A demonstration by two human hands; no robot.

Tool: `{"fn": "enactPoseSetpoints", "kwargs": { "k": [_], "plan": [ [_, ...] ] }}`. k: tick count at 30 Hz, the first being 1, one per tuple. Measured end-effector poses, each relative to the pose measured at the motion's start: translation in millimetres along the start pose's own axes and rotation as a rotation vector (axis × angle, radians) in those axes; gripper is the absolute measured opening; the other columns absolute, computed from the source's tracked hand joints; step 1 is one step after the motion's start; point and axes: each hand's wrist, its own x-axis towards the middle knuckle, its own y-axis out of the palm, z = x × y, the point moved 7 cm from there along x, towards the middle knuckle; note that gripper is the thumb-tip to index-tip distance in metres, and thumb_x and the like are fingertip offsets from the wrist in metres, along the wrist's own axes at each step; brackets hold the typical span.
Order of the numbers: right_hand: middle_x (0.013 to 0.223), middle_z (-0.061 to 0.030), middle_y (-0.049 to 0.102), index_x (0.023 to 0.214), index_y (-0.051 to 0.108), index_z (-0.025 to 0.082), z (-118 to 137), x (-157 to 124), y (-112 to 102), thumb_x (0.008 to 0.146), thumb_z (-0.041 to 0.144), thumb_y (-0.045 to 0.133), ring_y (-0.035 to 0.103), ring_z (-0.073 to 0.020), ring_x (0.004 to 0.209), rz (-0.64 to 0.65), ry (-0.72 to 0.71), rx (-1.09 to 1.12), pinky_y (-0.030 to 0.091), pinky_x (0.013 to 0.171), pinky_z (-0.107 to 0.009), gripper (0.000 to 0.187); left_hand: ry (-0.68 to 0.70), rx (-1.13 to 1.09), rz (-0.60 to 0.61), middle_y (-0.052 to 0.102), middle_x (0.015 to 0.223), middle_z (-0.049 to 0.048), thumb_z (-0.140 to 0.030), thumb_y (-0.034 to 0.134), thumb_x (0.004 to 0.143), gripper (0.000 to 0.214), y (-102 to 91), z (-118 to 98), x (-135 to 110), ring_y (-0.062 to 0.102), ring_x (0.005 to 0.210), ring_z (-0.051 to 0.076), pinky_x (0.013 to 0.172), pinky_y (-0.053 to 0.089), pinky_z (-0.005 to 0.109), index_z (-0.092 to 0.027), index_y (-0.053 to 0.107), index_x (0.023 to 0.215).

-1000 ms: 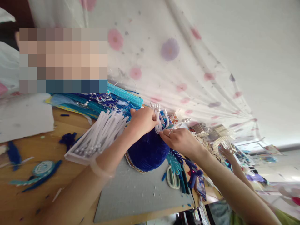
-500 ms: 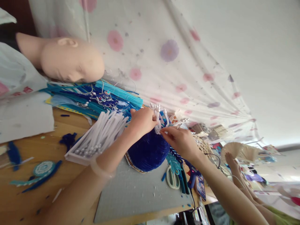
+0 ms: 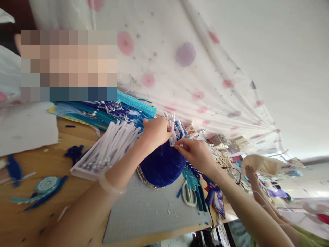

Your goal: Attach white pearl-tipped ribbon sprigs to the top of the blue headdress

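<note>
A dark blue velvet cap [image 3: 161, 166], edged with a beaded gold trim [image 3: 151, 185], sits on a grey cutting mat [image 3: 146, 209]. At its far top edge stand white pearl-tipped strips [image 3: 172, 132]. My left hand [image 3: 158, 132] is closed on these strips from the left, thumb and fingers pinched. From the other side my right hand [image 3: 196, 151] pinches their lower end, against the cap. The fingertips of both hands nearly meet there. Left of the cap, an open white box [image 3: 84, 171] holds many more white strips [image 3: 115, 137] with pearl ends.
Scissors [image 3: 189, 193], a glue gun [image 3: 210, 195] and a phone [image 3: 219, 204] lie right of the cap. Turquoise and blue tassels [image 3: 136, 103] lie behind the box. Blue scraps [image 3: 74, 152] dot the table. Another person's arm [image 3: 262, 195] reaches in at right. A pixelated block covers the upper left.
Both hands stay at the white strips, with only a slight shift of the fingers. The view has moved a little. The mannequin head seen earlier is now pixelated over.
</note>
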Motion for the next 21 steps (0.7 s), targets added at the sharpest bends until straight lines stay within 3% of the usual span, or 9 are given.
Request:
{"fn": "enactPoseSetpoints", "kwargs": {
  "k": [3, 6, 12, 21],
  "plan": [
    [0.054, 0.0036, 0.063, 0.088, 0.076, 0.021, -3, 1, -1, 0.095, 0.031, 0.058, 0.055, -0.0115, 0.047, -0.047, 0.045, 0.010, 0.034, 0.051, -0.023, 0.021, 0.004, 0.003, 0.003, 0.081, 0.090, 0.0089, -0.035, 0.069, 0.085, 0.018, 0.2, 0, 0, 0.071, 0.099, 0.032, 0.093, 0.038, 0.050, -0.021, 0.079, 0.082],
    [0.063, 0.0002, 0.069, 0.093, 0.076, 0.020, -4, 3, 1, 0.095, 0.027, 0.057, 0.062, -0.0145, 0.056, -0.065, 0.036, -0.074, 0.037, 0.057, -0.024, 0.020, 0.003, 0.008, 0.004, 0.081, 0.090, 0.0090, -0.035, 0.069, 0.085, 0.018, 0.1, 0, 0, 0.071, 0.098, 0.032, 0.092, 0.038, 0.050, -0.021, 0.079, 0.082],
    [0.088, -0.0075, 0.078, 0.095, 0.074, 0.019, 1, 8, 9, 0.098, 0.021, 0.053, 0.071, -0.0205, 0.074, 0.013, -0.021, -0.180, 0.038, 0.063, -0.027, 0.021, 0.002, 0.013, 0.004, 0.081, 0.089, 0.0091, -0.034, 0.068, 0.084, 0.017, -0.9, -1, -1, 0.071, 0.098, 0.033, 0.092, 0.039, 0.050, -0.021, 0.079, 0.081],
    [0.091, -0.0048, 0.078, 0.098, 0.072, 0.021, 8, 6, -1, 0.099, 0.021, 0.051, 0.071, -0.0184, 0.077, 0.113, -0.142, -0.205, 0.040, 0.064, -0.026, 0.021, 0.005, -0.005, 0.019, 0.081, 0.087, 0.0087, -0.034, 0.069, 0.084, 0.017, -1.0, -2, -1, 0.071, 0.096, 0.032, 0.094, 0.038, 0.050, -0.021, 0.079, 0.081]
  ]
}}
